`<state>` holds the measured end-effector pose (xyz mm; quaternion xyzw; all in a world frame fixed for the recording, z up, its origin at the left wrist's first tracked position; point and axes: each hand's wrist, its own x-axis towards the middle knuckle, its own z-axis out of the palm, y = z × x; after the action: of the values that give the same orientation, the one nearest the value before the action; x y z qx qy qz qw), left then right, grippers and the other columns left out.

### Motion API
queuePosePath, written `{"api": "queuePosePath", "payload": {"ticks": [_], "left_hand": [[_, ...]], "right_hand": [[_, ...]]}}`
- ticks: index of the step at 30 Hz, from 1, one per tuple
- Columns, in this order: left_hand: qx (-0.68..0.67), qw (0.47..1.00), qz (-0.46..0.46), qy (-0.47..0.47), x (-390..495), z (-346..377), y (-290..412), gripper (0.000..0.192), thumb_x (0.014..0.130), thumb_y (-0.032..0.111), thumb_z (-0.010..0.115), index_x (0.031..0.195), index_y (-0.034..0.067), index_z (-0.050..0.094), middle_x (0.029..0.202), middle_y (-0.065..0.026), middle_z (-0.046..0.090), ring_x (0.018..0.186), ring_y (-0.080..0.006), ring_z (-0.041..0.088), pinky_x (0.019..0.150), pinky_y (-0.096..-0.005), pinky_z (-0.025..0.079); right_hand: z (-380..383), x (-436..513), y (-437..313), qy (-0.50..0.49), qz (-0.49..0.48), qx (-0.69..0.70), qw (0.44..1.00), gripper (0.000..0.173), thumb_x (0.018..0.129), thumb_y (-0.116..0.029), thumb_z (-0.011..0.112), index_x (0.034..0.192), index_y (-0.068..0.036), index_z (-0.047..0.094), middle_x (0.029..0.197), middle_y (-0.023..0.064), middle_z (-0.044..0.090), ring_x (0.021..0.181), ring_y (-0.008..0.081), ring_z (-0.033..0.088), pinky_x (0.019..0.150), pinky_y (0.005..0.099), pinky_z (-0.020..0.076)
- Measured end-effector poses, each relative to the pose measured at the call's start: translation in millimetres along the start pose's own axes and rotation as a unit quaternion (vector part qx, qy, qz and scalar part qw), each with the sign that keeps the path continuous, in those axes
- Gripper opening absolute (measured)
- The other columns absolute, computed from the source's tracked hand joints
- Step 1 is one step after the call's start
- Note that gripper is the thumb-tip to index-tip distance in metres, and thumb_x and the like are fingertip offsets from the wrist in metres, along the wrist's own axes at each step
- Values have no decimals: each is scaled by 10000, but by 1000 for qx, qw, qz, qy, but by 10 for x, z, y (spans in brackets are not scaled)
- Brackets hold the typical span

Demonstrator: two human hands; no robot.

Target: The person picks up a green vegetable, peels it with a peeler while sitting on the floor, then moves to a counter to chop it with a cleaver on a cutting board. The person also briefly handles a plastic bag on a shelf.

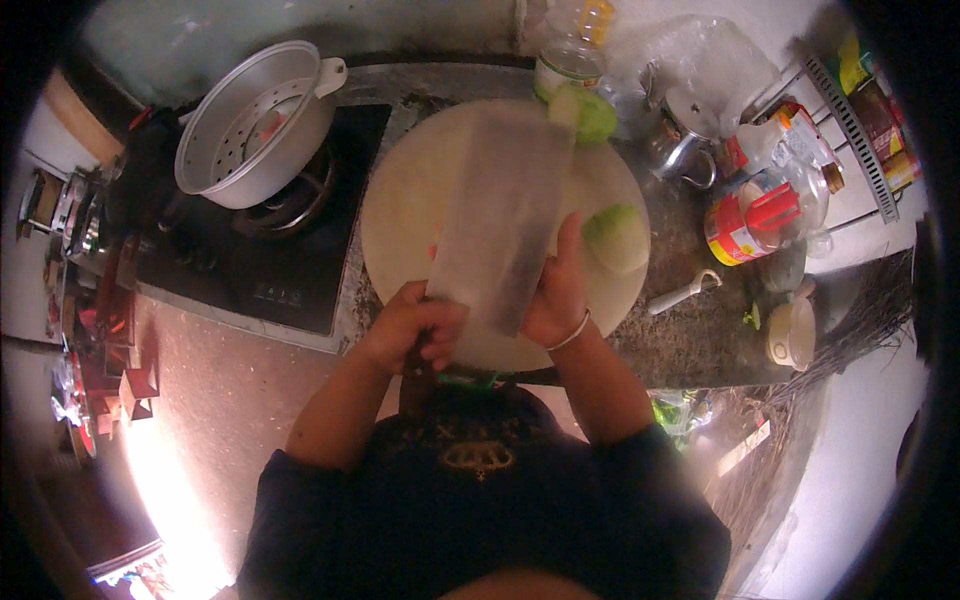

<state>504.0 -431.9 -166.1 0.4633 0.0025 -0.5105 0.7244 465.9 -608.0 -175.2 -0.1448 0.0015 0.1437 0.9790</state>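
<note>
A flat rectangular grey panel (499,210), blurred, is held over a round white cutting board (405,172). I cannot tell whether it is a blade or a slicer. My right hand (559,296) grips its right edge near the lower end, thumb pointing up. At the panel's lower left corner, my left hand (416,322) is closed with curled fingers. A pale green and white radish piece (619,240) lies on the board's right side. Another green vegetable piece (592,116) is at the upper right, partly behind the panel. A small orange bit (433,252) shows beside the panel's left edge.
A perforated steamer pot (259,135) stands on the black cooktop (247,262) at left. Right of the board lie a peeler (684,292), a red-labelled jar (742,225), a metal pot (679,150) and a pale cup (793,335). A plastic bottle (571,64) stands behind.
</note>
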Motion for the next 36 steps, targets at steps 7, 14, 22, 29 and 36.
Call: {"api": "queuePosePath", "payload": {"ticks": [7,14,22,29,36], "left_hand": [[-46,996,-31,-64,-35,-1,11,102,769,93,565,778,35,481,506,-13,406,347,-99,390,347,-263,397],[-12,998,-38,-51,-45,5,-5,112,767,94,567,798,40,474,511,-11,405,344,-102,388,343,-269,393],[14,997,70,23,-178,-224,229,125,748,126,572,764,39,484,512,-19,410,353,-112,386,360,-286,374],[484,802,195,290,-63,-587,448,299,737,161,551,993,6,537,725,-124,591,585,-226,568,552,-303,449],[706,596,163,345,244,-806,165,495,735,246,572,1198,113,457,1012,-177,584,945,-332,560,785,-407,445]], "right_hand": [[-142,80,131,-72,-21,-13,997,680,849,-490,389,1311,-2,283,1305,176,386,1187,320,395,973,444,345],[-280,50,108,-21,3,-115,993,502,865,-336,445,1253,-24,387,1195,171,496,1102,282,486,933,386,400],[-309,-124,-5,174,-135,-179,959,210,835,-97,531,1031,-33,494,936,75,575,822,185,574,727,331,477],[151,-473,-86,207,-290,-284,890,180,826,-60,480,989,12,513,900,88,576,819,179,567,724,302,462],[357,-470,-30,251,-306,-390,831,133,793,-49,531,899,31,533,774,111,577,674,186,561,656,314,467]]}}
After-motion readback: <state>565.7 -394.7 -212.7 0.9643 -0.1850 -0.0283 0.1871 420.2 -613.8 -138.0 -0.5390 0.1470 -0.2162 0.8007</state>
